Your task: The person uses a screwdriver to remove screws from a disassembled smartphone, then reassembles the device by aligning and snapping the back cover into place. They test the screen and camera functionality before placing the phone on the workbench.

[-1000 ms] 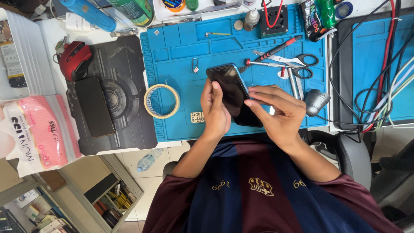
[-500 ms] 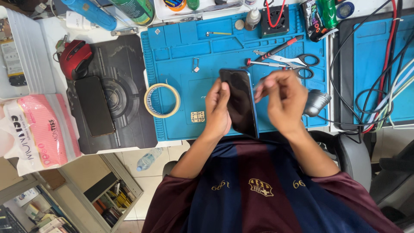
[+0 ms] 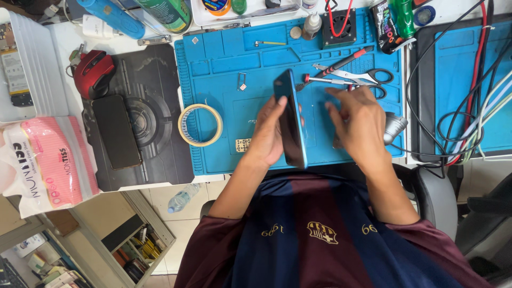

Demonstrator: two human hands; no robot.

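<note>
My left hand (image 3: 269,130) grips a dark smartphone (image 3: 290,120), tilted up on its edge over the blue work mat (image 3: 224,69), so its blue side rim faces me. My right hand (image 3: 358,121) hovers just right of the phone with fingers spread, not touching it and holding nothing. Both hands sit above the near part of the mat, in front of my striped shirt.
A roll of tape (image 3: 200,125) lies left of the hands. Scissors (image 3: 368,77), a red-handled screwdriver (image 3: 341,62) and tweezers lie behind the right hand. Another black phone (image 3: 116,130) rests on a dark pad, with a red mouse (image 3: 93,72) beyond. Cables (image 3: 469,117) crowd the right.
The phone has turned from lying face up to standing on its edge in my left hand. My right hand has let go of it and moved off to the right.
</note>
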